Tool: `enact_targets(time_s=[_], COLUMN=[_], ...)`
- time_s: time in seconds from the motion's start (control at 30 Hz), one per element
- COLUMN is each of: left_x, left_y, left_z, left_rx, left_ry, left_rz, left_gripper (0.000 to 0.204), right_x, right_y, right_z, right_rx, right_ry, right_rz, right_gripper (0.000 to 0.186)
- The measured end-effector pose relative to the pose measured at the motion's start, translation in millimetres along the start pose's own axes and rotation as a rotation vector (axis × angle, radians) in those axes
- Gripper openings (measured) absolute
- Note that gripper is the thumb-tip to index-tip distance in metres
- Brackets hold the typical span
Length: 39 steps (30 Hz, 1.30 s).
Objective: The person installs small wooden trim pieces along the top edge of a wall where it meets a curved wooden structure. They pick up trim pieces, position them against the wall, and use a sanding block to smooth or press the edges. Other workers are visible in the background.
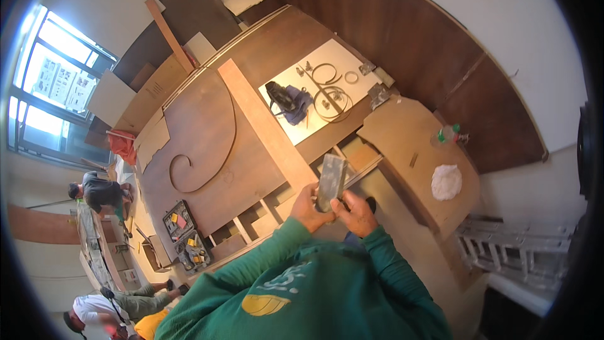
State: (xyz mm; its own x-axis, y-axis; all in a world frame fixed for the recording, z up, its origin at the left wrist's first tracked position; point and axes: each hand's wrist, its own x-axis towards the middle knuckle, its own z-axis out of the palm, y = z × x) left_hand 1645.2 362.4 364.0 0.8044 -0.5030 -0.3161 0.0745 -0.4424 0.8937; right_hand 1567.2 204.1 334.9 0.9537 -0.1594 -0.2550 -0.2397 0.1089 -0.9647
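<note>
Both my hands hold a grey, rectangular block (331, 179) with pale dusty smears, in front of my body. My left hand (307, 210) closes around its left side, and my right hand (355, 215) grips its lower right corner. I cannot tell what kind of block it is. Just beyond the hands, a long reddish-brown plank (267, 126) lies across a large brown worktop (195, 123), its near end close to the block.
A curled edging strip (234, 132) and an open toolbox (187, 236) lie left. A white panel (327, 56) carries coils and a dark bag (289, 101). On the right are a bottle (448, 133), a white bundle (447, 182) and a ladder (513, 252). Two people work at left.
</note>
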Motion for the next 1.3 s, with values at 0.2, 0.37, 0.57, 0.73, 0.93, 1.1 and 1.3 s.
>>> enact_targets(time_s=[0.2, 0.37, 0.57, 0.73, 0.93, 1.1, 1.3], left_x=[-43, -206, -363, -380, -380, -359, -360], left_y=[-7, -120, -100, -69, -78, -58, -66], left_z=[-21, -68, -19, 52, 104, 102, 95], left_rx=[0.178, 0.886, 0.693, 0.560, 0.499, 0.326, 0.293], left_ry=[0.289, 0.466, 0.355, 0.330, 0.365, 0.455, 0.420], left_rz=[-0.512, -0.816, -1.484, -1.504, -1.448, -1.500, -1.516], left_gripper=[0.081, 0.073, 0.081, 0.085, 0.073, 0.084, 0.080], right_x=[51, 69, 119, 135, 143, 164, 163], right_y=[143, 216, 297, 295, 302, 309, 251], right_z=[-172, -288, -344, -333, -342, -361, -344], right_rx=[-0.702, -0.716, -0.771, -0.793, -0.826, -0.838, -0.454], right_ry=[0.304, 0.616, 0.670, 0.675, 0.667, 0.629, 0.571], right_rz=[0.165, 0.341, 0.763, 0.902, 0.791, 0.938, 1.005], right_gripper=[0.029, 0.026, 0.055, 0.067, 0.054, 0.037, 0.026])
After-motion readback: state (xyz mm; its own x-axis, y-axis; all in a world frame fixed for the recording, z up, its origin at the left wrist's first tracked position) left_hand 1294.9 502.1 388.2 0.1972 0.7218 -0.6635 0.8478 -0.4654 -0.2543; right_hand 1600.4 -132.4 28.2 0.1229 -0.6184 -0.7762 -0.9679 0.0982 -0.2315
